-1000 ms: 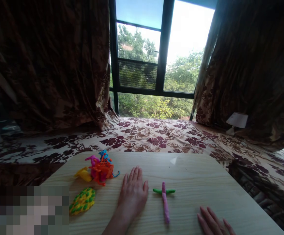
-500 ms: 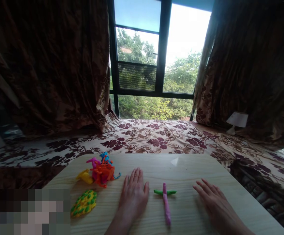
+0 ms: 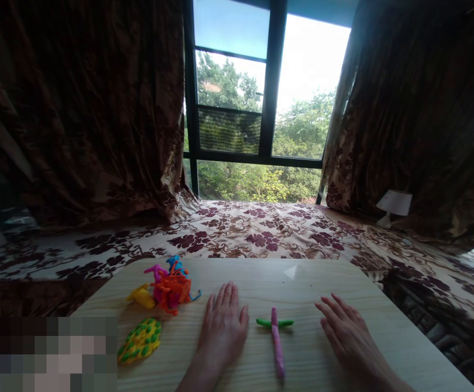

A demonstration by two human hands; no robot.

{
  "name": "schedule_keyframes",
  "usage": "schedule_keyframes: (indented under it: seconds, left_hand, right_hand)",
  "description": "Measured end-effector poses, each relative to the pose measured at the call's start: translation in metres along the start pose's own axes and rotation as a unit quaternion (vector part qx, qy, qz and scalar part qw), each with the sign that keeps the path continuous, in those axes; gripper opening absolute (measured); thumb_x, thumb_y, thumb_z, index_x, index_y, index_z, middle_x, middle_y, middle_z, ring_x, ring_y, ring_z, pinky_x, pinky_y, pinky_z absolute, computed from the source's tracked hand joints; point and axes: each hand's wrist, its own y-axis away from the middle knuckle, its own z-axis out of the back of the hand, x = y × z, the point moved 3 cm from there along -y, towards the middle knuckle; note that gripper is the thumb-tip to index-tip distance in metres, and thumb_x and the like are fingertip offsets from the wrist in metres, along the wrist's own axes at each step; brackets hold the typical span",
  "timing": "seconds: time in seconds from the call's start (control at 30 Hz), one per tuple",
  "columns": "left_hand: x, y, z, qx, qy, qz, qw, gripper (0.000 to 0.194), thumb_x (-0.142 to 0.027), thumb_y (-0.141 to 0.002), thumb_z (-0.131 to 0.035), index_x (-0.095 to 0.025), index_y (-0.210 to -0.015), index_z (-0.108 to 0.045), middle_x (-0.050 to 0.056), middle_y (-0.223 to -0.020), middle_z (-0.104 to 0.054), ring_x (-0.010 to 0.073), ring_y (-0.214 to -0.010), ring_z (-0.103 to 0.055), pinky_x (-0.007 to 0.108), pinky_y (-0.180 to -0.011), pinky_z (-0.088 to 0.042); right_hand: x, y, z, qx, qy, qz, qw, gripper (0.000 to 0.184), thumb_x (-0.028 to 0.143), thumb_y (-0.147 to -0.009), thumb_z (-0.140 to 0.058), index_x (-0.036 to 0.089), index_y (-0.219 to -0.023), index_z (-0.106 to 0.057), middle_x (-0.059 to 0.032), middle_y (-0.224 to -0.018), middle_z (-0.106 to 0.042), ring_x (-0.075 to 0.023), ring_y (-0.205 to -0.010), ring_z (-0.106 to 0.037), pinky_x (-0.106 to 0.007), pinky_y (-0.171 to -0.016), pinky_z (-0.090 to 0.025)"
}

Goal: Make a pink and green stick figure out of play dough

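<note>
Between my hands lies a cross of modelling clay: a long pink roll (image 3: 277,348) with a shorter green roll (image 3: 286,323) set across its upper part. My left hand (image 3: 223,326) rests flat on the wooden table (image 3: 257,277), left of the cross and apart from it. To the right of the cross, my right hand (image 3: 345,332) is palm down with its fingers spread, holding nothing. A flat yellow clay piece with green dots (image 3: 141,341) lies left of my left hand. Behind that piece sits a tangled heap of orange, pink and blue clay (image 3: 173,288) beside a yellow lump (image 3: 141,296).
Beyond the table is a ledge covered in floral cloth (image 3: 257,228), below a window (image 3: 297,130) framed by dark curtains (image 3: 110,109). A small white lamp (image 3: 395,203) stands at the right. A blurred patch (image 3: 44,354) hides the lower left corner.
My right hand has come in from the bottom edge and moved forward and left over the table, towards the cross. My left hand and the clay pieces have stayed in place.
</note>
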Motion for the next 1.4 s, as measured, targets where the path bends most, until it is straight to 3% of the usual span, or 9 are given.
schedule_keyframes:
  seconds: [0.2, 0.47, 0.6, 0.73, 0.9, 1.03, 1.2, 1.3, 1.4]
  left_hand:
    - [0.0, -0.001, 0.0, 0.0, -0.002, -0.003, 1.0, 0.053, -0.037, -0.085, -0.023, -0.011, -0.13, -0.035, 0.01, -0.139, -0.033, 0.0201, -0.129, -0.025, 0.041, -0.106, -0.015]
    - [-0.001, -0.001, 0.002, 0.004, -0.002, 0.001, 1.0, 0.053, -0.036, -0.085, -0.025, -0.01, -0.13, -0.035, 0.011, -0.139, -0.032, 0.0206, -0.129, -0.025, 0.041, -0.106, -0.014]
    - [-0.001, -0.002, 0.001, 0.009, -0.004, 0.0, 1.0, 0.053, -0.036, -0.085, -0.023, -0.011, -0.13, -0.035, 0.01, -0.139, -0.032, 0.02, -0.129, -0.024, 0.04, -0.106, -0.014]
    - [-0.001, -0.001, 0.001, 0.007, -0.006, 0.0, 1.0, 0.053, -0.036, -0.085, -0.022, -0.011, -0.13, -0.035, 0.01, -0.139, -0.032, 0.0196, -0.129, -0.024, 0.04, -0.106, -0.013]
    - [-0.001, -0.001, 0.002, 0.006, -0.002, -0.001, 1.0, 0.053, -0.036, -0.085, -0.023, -0.011, -0.13, -0.035, 0.01, -0.139, -0.032, 0.0198, -0.129, -0.024, 0.04, -0.106, -0.012]
    - [0.0, -0.001, 0.001, 0.009, 0.0, 0.005, 1.0, 0.052, -0.036, -0.085, -0.023, -0.011, -0.13, -0.035, 0.009, -0.139, -0.032, 0.0195, -0.129, -0.024, 0.039, -0.106, -0.013]
    - [0.0, -0.003, -0.002, 0.008, -0.008, -0.003, 1.0, 0.053, -0.036, -0.085, -0.023, -0.011, -0.131, -0.033, 0.01, -0.14, -0.031, 0.0194, -0.13, -0.023, 0.039, -0.106, -0.013]
    - [0.0, -0.003, -0.002, 0.011, -0.011, -0.003, 1.0, 0.053, -0.037, -0.085, -0.023, -0.011, -0.131, -0.033, 0.01, -0.14, -0.031, 0.0197, -0.129, -0.023, 0.04, -0.106, -0.013]
    - [-0.001, -0.002, -0.001, 0.011, -0.01, -0.002, 1.0, 0.053, -0.037, -0.085, -0.023, -0.012, -0.131, -0.033, 0.009, -0.14, -0.031, 0.0198, -0.129, -0.023, 0.04, -0.106, -0.013]
  right_hand:
    - [0.012, -0.012, -0.01, 0.013, 0.027, -0.039, 0.999, 0.046, 0.045, -0.088, -0.027, 0.026, -0.128, -0.042, -0.0047, -0.138, -0.031, -0.0267, -0.128, -0.023, -0.053, -0.098, -0.024]
    - [-0.003, 0.045, -0.023, 0.011, 0.046, 0.071, 0.996, 0.05, 0.052, -0.084, -0.033, 0.033, -0.131, -0.033, -0.0036, -0.136, -0.032, -0.031, -0.121, -0.034, -0.055, -0.09, -0.034]
    - [0.019, 0.011, -0.02, 0.01, 0.021, 0.057, 0.998, 0.048, 0.045, -0.088, -0.028, 0.03, -0.133, -0.029, -0.0021, -0.14, -0.025, -0.0269, -0.127, -0.024, -0.052, -0.097, -0.026]
    - [-0.002, -0.025, -0.013, 0.012, 0.035, -0.056, 0.998, 0.048, 0.04, -0.088, -0.027, 0.023, -0.133, -0.032, -0.0044, -0.14, -0.026, -0.0251, -0.129, -0.019, -0.052, -0.099, -0.019]
    - [-0.033, 0.022, -0.02, 0.007, 0.047, -0.009, 0.999, 0.048, 0.041, -0.088, -0.028, 0.025, -0.133, -0.031, -0.0026, -0.14, -0.024, -0.0265, -0.128, -0.021, -0.053, -0.098, -0.024]
    - [-0.018, 0.054, -0.028, 0.052, 0.039, 0.023, 0.998, 0.048, 0.048, -0.085, -0.03, 0.031, -0.13, -0.035, -0.0012, -0.137, -0.029, -0.0296, -0.124, -0.03, -0.055, -0.093, -0.031]
    - [0.014, 0.007, -0.018, 0.043, 0.014, 0.004, 0.999, 0.049, 0.044, -0.089, -0.024, 0.024, -0.134, -0.03, -0.0026, -0.141, -0.022, -0.0259, -0.129, -0.019, -0.052, -0.099, -0.022]
    - [0.005, -0.018, -0.013, 0.043, 0.015, -0.035, 0.998, 0.049, 0.041, -0.089, -0.026, 0.022, -0.133, -0.032, -0.0052, -0.141, -0.023, -0.0262, -0.129, -0.017, -0.053, -0.1, -0.02]
    - [-0.019, -0.006, -0.015, 0.042, 0.033, -0.053, 0.997, 0.049, 0.04, -0.089, -0.025, 0.021, -0.133, -0.031, -0.0056, -0.141, -0.023, -0.026, -0.129, -0.018, -0.053, -0.099, -0.021]
